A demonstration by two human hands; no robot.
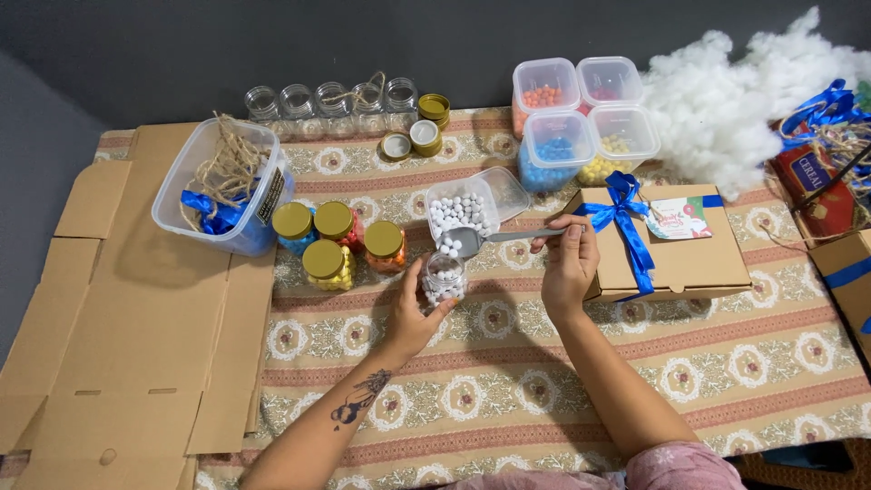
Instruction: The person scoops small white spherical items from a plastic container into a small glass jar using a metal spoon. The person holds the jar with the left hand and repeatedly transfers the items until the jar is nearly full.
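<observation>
Head view: a small clear glass jar (pixel 445 278), partly filled with white round candies, is gripped at its side by the left hand (pixel 410 313) and stands upright on the desk (pixel 544 381), which is covered by a striped floral cloth. A grey metal scoop (pixel 472 240) is pinched by its handle in the closed right hand (pixel 570 263); its long axis runs roughly left to right, bowl end to the left, and the bowl is held directly above the jar's mouth. Just behind the scoop, an open clear plastic tub of white candies (pixel 463 210) is seen, nearer the right hand's tool than the left hand.

To the left of the jar, four gold-lidded jars of coloured candies (pixel 337 241) are grouped. A flat brown cardboard gift box tied with blue ribbon (pixel 667 243) lies just beside the right hand, with a small pale card tag (pixel 679 218) on top. Four square clear tubs of coloured candies (pixel 581 118) are set further back, and a red printed carton (pixel 817 186) lies at the far right edge. Unfolded brown cardboard (pixel 136 345) covers the left side.
</observation>
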